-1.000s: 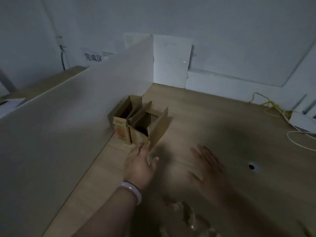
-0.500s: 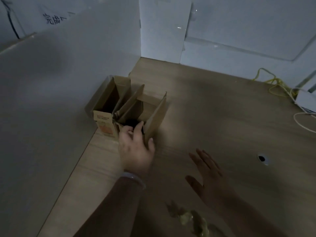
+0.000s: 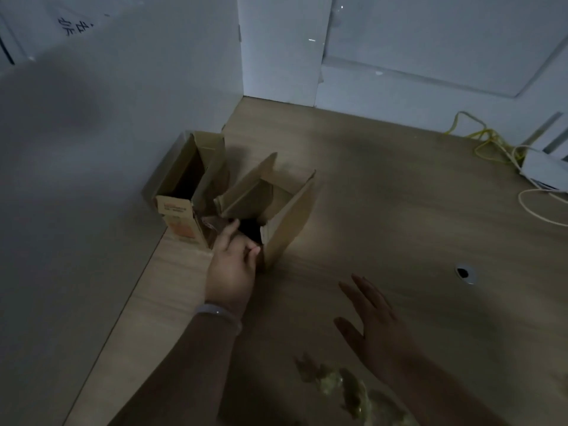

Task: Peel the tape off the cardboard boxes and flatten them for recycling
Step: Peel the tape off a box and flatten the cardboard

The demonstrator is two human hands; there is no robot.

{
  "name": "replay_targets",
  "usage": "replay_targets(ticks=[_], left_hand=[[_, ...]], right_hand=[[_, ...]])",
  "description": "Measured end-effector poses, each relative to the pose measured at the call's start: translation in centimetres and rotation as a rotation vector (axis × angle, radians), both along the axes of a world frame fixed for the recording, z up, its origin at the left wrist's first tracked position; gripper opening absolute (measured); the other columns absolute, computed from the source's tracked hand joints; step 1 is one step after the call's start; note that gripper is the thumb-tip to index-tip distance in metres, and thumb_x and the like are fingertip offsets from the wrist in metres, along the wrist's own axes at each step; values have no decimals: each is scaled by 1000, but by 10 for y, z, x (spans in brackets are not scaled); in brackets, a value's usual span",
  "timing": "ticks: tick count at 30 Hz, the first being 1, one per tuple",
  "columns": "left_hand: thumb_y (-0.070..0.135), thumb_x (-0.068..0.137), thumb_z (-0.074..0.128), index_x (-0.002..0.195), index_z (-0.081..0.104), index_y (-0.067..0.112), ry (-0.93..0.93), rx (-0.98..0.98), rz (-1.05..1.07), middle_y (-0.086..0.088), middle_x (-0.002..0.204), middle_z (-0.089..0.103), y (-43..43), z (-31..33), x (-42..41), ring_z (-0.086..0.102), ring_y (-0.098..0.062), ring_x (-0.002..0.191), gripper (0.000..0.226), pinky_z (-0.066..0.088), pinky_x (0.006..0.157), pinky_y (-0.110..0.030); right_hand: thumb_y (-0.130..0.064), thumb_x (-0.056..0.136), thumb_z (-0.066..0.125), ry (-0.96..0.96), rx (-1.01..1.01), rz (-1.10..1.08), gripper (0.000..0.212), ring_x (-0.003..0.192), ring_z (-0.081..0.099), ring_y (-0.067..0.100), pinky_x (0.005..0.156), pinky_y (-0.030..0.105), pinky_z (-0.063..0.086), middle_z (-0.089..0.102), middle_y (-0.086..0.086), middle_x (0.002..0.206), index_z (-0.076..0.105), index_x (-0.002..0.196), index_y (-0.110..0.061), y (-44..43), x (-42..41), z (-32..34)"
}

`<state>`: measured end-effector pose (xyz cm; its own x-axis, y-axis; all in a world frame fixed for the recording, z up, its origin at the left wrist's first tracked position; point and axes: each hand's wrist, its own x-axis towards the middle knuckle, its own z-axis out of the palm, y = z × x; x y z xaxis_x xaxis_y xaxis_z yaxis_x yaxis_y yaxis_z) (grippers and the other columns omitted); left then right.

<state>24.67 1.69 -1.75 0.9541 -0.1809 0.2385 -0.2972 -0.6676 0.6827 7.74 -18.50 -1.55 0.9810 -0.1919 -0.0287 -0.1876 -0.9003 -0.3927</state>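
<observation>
The left hand [image 3: 231, 272] had closed on the near wall of the larger cardboard box [image 3: 276, 210], fingers hooked over its top edge into the dark opening and thumb pressed against the outside, a grip that looked meant for dragging the box clear of its neighbour. The right hand [image 3: 373, 321] hung spread and empty above the table [image 3: 384, 210], fingers apart, probably ready to take the box's other side. Half a second earlier the left hand had only rested its fingertips on the rim; a second earlier it had not reached the box, and since then the box had turned and drawn away from the smaller cardboard box [image 3: 187, 186]. That smaller box, with orange print on its near face, stood open against the grey partition [image 3: 92, 179] along the table's left edge, the larger one just beside it, toward the far left corner. A crumpled wad of peeled tape [image 3: 344, 385] lay near the table's front edge, below the right hand. Yellow cable [image 3: 485, 142] and a white device [image 3: 544, 170] sat at the far right corner.
</observation>
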Motion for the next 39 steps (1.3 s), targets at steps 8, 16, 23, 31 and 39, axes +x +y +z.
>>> replay_targets(ticks=[8,16,23,31,39], left_hand=[[20,91,58,107,61,18,-47,42,-239,-5,148,35,35,7,-52,39,-16,130,16,42,96,-29],[33,79,72,140,35,6,622,-433,-67,-8,128,54,26,-26,-71,47,-29,127,76,46,91,-22],[12,80,74,127,52,25,620,-519,-216,0,124,61,2,-30,-76,56,-21,119,53,51,92,-33],[27,79,75,147,18,47,625,-512,-305,10,144,39,-33,28,-149,44,-8,128,90,43,105,-34],[1,80,72,126,41,44,647,-561,-424,13,125,51,-93,71,-269,58,6,106,70,49,76,-8]], right_hand=[[-43,90,58,92,219,-287,74,141,26,21,110,33,26,20,-7,156,16,150,-37,-24,-13,-11],[-36,84,68,108,506,-495,87,138,33,23,104,35,32,33,-1,154,14,152,-32,-38,26,-41],[-54,65,68,81,717,-450,89,131,44,25,92,33,42,40,-2,148,24,142,-46,-28,24,-46],[-37,65,75,-372,906,-470,73,117,55,1,90,23,47,61,-20,121,44,131,-42,-50,-94,-7],[-12,85,71,-604,941,-452,48,111,62,11,86,26,53,65,-9,121,55,124,-35,-88,-241,40]])
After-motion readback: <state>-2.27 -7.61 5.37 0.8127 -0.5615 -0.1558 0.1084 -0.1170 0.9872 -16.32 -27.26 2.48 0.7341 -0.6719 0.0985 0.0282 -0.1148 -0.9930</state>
